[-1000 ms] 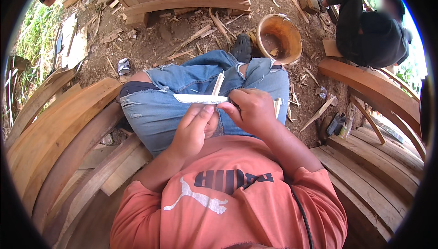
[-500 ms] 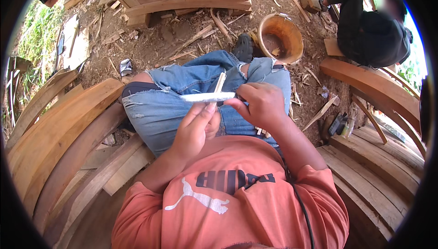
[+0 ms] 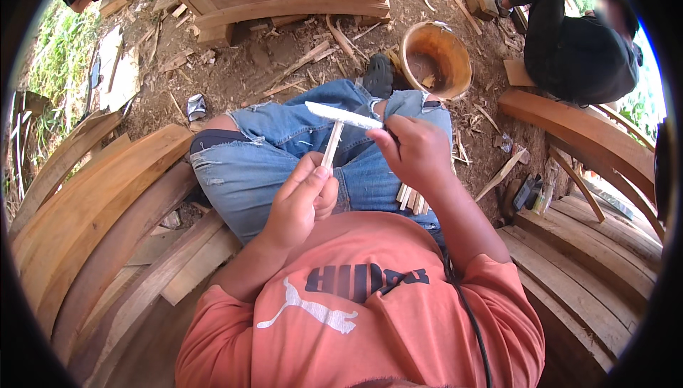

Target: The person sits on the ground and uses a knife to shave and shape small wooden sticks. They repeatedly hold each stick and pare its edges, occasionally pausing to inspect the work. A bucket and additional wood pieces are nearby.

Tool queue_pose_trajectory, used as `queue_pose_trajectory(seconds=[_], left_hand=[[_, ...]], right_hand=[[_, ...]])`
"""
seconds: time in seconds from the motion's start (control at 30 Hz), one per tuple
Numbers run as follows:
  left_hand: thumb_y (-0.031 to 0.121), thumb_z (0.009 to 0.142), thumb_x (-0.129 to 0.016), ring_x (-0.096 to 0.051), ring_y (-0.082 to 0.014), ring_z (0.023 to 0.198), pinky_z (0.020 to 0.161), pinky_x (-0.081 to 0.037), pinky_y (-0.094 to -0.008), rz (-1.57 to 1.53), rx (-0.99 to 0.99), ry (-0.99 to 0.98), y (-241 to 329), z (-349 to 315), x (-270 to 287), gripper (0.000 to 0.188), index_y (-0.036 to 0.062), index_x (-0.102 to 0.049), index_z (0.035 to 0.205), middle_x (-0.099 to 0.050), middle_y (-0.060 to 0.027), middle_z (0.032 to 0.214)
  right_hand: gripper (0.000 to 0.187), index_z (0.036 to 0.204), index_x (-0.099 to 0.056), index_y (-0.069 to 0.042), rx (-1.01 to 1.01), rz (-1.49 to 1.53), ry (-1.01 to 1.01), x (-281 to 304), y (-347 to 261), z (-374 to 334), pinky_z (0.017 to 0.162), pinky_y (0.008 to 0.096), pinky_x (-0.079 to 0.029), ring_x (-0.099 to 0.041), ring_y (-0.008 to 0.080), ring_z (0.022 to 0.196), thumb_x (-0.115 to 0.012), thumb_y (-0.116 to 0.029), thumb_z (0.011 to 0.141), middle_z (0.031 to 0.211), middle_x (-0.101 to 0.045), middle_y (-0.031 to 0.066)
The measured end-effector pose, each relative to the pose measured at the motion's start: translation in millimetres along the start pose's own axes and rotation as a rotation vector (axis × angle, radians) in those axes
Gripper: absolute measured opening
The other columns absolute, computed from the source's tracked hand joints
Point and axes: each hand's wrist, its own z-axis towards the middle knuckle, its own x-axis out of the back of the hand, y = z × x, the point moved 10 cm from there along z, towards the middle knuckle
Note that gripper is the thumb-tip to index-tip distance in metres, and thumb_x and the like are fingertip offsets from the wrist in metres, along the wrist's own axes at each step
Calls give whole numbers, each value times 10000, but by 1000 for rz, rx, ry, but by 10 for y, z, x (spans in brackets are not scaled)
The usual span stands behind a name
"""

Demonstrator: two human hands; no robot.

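Note:
Above my lap, my left hand (image 3: 308, 190) is closed round the lower end of a thin pale wooden stick (image 3: 332, 145), which points up and away from me. My right hand (image 3: 418, 147) grips a knife (image 3: 341, 115) whose pale, bright blade reaches out to the left. The blade lies across the stick's far end and appears to touch it. The handle is mostly hidden in my right fist. Several similar short sticks (image 3: 411, 200) rest in a bundle on my lap, beneath my right forearm.
A yellowish bucket (image 3: 462, 68) stands beyond my right knee. A wooden cabinet (image 3: 284, 7) rises at the far side. Curved timbers (image 3: 135, 174) flank me on the left, with planks (image 3: 583, 267) on the right. Another person (image 3: 587, 54) sits at far right. Wood scraps litter the ground.
The knife has moved from the stick's middle, near my left fingers, outward to its far end, and its blade has tilted. My right hand has shifted slightly right, uncovering more of the bundled sticks.

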Motion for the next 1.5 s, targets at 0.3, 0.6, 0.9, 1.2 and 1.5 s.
queue_pose_trajectory(seconds=[0.3,0.6,0.9,1.2,1.5], left_hand=[[241,1183,-403,-308,-44,592,536,-260,-235,329,-145,68,108,-23,5,207,57,-496,1203,-403,47,722],[178,1173,-432,-361,-30,648,586,-313,-235,615,-230,183,243,-11,24,248,12,-521,1334,-440,63,754],[190,1164,-477,-405,-34,711,619,-374,-256,581,-203,185,223,-50,72,172,24,-524,1174,-474,39,792],[210,1178,-430,-335,-27,622,553,-270,-225,492,-216,160,168,-43,35,201,39,-511,1247,-418,64,744],[262,1180,-421,-298,-42,555,498,-245,-237,228,-87,72,57,54,58,233,68,-512,1271,-377,51,690]], right_hand=[[415,819,-659,-80,-371,88,47,230,573,101,579,494,-492,-652,384,635,-716,-444,1009,681,-647,140],[445,752,-611,-83,-46,86,-28,-146,-198,-112,573,495,-482,-637,386,628,-763,-445,961,672,-605,131],[469,726,-617,-115,85,13,11,-88,-349,-64,554,457,-509,-661,338,608,-747,-505,950,673,-644,96],[457,743,-587,-97,18,40,-33,-158,-216,-55,569,475,-500,-661,352,633,-753,-463,960,677,-626,113],[430,763,-592,-89,-89,41,-59,-258,-24,-42,575,501,-481,-639,386,640,-757,-431,965,690,-611,131]])
